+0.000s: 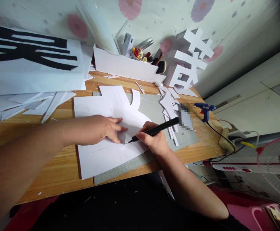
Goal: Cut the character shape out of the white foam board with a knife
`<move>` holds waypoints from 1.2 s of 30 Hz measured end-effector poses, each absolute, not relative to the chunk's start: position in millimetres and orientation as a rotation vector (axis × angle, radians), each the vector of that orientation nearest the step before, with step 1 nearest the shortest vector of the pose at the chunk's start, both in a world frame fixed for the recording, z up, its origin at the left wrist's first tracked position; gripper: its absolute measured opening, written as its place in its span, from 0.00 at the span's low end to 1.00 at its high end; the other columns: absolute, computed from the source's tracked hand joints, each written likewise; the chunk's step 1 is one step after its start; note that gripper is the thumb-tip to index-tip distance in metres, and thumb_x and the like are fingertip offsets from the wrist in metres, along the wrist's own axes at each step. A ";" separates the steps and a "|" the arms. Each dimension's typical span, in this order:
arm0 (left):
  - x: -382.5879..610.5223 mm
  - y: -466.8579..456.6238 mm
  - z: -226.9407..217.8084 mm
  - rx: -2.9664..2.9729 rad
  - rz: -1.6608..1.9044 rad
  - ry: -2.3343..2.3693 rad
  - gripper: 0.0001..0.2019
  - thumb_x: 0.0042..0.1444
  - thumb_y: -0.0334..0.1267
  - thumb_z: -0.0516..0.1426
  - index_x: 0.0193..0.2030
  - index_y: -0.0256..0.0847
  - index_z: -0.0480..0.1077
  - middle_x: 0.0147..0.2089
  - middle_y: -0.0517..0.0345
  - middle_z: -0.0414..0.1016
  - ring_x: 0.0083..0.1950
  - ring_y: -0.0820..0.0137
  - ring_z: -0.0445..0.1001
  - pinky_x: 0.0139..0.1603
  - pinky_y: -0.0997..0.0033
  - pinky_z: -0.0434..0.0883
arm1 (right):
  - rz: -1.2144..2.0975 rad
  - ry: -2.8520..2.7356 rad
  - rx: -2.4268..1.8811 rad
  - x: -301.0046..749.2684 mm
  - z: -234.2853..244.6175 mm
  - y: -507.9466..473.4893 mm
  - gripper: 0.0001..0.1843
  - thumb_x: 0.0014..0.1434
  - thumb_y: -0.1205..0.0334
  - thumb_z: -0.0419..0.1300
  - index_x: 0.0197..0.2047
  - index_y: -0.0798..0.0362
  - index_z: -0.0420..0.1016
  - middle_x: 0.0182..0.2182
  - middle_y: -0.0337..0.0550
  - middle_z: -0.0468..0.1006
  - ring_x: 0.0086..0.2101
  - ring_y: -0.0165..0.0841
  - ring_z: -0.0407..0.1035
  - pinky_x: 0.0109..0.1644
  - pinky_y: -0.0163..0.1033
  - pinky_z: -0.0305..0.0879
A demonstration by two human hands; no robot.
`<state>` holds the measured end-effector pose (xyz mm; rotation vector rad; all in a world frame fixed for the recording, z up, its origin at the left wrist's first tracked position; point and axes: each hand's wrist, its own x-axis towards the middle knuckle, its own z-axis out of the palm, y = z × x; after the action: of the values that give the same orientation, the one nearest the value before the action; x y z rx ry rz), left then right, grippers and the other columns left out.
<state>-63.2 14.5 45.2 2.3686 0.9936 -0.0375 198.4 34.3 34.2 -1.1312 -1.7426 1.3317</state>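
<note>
My right hand (155, 138) grips a black craft knife (159, 129), pen-like, its thin tip down on a white foam board (94, 160). Beside the tip, my left hand (103, 130) lies on the same board with fingers spread and holds nothing. Faint lines run across the board, and its far edge is cut into a curved shape. Under it lies a grey cutting mat (149, 104), which shows along the far, right and near sides.
White offcuts (167, 104) lie right of the board, near a blue glue gun (204, 110) with a cord. White block characters (188, 59) stand behind. A sheet with black lettering (34, 48) covers more scraps at left. A fan (276, 163) stands at right.
</note>
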 end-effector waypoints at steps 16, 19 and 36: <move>-71.2 20.5 21.2 2.414 -0.047 0.976 0.37 0.53 0.19 0.51 0.60 0.63 0.82 0.77 0.73 0.67 0.83 0.55 0.54 0.75 0.53 0.64 | 1.304 -1.729 -1.093 204.8 29.5 42.9 0.15 0.45 0.50 0.69 0.21 0.49 0.70 0.15 0.31 0.66 0.19 0.26 0.55 0.23 0.35 0.54; -72.5 20.8 19.1 2.390 -0.022 0.980 0.37 0.54 0.20 0.50 0.60 0.61 0.82 0.77 0.71 0.68 0.83 0.55 0.55 0.75 0.52 0.64 | 1.310 -1.684 -1.089 206.7 22.3 46.5 0.15 0.45 0.51 0.69 0.20 0.48 0.70 0.15 0.31 0.65 0.19 0.26 0.55 0.22 0.35 0.53; -71.0 24.8 19.8 2.353 -0.072 0.993 0.33 0.55 0.21 0.53 0.57 0.60 0.83 0.77 0.71 0.66 0.84 0.53 0.52 0.78 0.48 0.59 | 1.460 -1.496 -0.976 216.9 2.2 52.6 0.16 0.47 0.54 0.75 0.23 0.50 0.73 0.17 0.31 0.68 0.20 0.26 0.59 0.21 0.33 0.58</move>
<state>-71.0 24.8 19.8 2.3526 0.9927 -0.0721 216.9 52.6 2.2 -0.9764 -1.4957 1.4602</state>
